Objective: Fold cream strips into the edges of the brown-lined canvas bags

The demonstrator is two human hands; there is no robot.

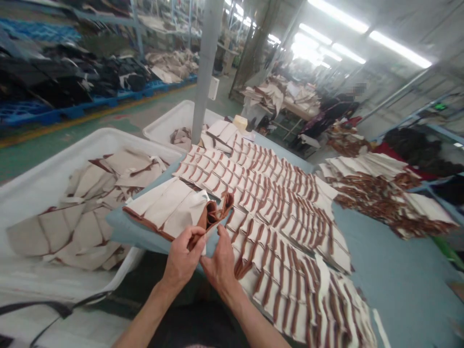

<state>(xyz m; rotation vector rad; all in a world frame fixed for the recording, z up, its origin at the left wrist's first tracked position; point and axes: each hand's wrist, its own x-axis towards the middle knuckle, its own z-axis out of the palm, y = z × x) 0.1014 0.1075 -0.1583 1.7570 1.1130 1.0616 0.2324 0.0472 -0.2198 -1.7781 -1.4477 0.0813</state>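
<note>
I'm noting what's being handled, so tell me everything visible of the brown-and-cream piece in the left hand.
The piece looks like soft cloth, mostly brown with some cream, its far end curling into loops. The left hand pinches its near end; the right hand is close beside, contact unclear. In view it overlaps cream panels on the blue table; whether it touches them cannot be told.

L hand (pixel 182 257) is in pinch grip, R hand (pixel 222 261) just beside, part. curled, bare forearms (pixel 147 314) angled fwd & inward.
</note>
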